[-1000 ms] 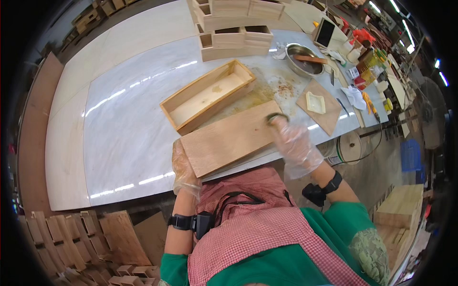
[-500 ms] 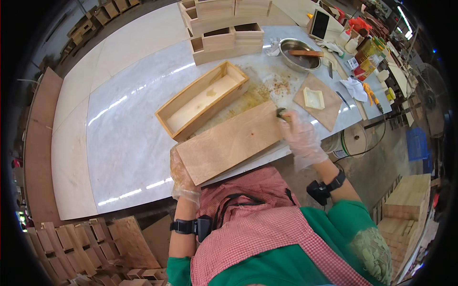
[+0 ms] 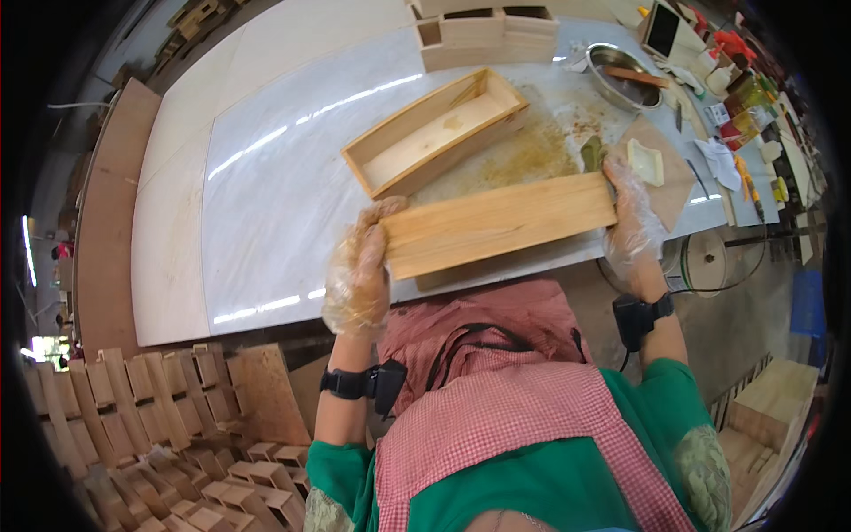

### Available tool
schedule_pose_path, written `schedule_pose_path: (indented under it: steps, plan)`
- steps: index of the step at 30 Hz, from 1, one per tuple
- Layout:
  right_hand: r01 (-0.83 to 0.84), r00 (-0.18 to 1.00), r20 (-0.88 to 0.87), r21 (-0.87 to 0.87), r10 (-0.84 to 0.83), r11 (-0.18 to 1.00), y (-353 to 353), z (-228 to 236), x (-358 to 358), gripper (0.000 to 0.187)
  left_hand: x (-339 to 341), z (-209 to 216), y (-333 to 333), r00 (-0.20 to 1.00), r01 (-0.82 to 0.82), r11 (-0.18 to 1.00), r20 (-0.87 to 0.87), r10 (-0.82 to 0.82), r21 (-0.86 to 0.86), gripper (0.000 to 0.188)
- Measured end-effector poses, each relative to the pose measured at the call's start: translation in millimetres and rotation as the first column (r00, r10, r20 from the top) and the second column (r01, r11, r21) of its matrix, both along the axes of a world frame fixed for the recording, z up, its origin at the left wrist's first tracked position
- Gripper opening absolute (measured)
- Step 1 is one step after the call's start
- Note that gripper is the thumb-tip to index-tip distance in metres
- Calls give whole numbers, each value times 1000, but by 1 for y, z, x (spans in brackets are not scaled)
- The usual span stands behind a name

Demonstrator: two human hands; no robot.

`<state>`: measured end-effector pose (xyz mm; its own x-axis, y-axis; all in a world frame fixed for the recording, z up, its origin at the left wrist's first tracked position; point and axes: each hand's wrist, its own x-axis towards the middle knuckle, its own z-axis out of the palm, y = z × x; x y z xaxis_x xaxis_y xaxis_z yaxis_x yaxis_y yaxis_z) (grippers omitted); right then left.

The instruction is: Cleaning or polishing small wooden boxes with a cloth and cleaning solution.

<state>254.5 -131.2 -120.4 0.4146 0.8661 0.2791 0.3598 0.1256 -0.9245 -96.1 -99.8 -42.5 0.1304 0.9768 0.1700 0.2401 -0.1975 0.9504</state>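
A long wooden box (image 3: 501, 222) is raised at the front edge of the table, a smooth yellowish side panel facing up. My left hand (image 3: 359, 270), in a clear plastic glove, is closed on its left end. My right hand (image 3: 631, 213), gloved likewise, is closed on its right end. A dark green pad (image 3: 591, 153) is just beyond my right fingertips; whether they touch it I cannot tell. Farther back a second long open wooden box (image 3: 434, 133) rests on the table, its rim darker than its pale inside.
Pale wooden boxes (image 3: 487, 40) stand at the back. A metal bowl (image 3: 603, 84) holding a brown wooden piece is at the back right. Nearer, a small pale tray (image 3: 644, 162) sits on a thin board (image 3: 678, 191). Yellow-brown stains mark the grey tabletop (image 3: 284, 195).
The held box has turned from its broad plywood face to a narrower side panel. My right hand has gone from pressing the green pad at its corner to gripping its end. My view has shifted.
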Motion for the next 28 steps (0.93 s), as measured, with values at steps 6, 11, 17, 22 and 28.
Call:
schedule_pose_path:
  steps: [6,11,17,22,28]
  plan:
    - [33,861,508,-97,21,995,-4,8,2,57,-14,-32,-16,998,17,998,60,-13,-67,34]
    - [65,915,403,-84,-25,994,-6,-9,12,53,-14,-15,-26,977,87,933,213,-12,-348,35]
    - [56,848,529,-101,6,993,-20,12,-3,51,-13,-14,-26,979,169,948,160,-129,-269,45]
    - [45,904,427,-117,10,992,-22,-3,15,46,-13,-3,-27,981,173,944,-31,-189,-282,48]
    - [47,998,37,-46,-46,998,-20,-18,19,38,-11,11,-33,980,186,896,15,-197,-404,48]
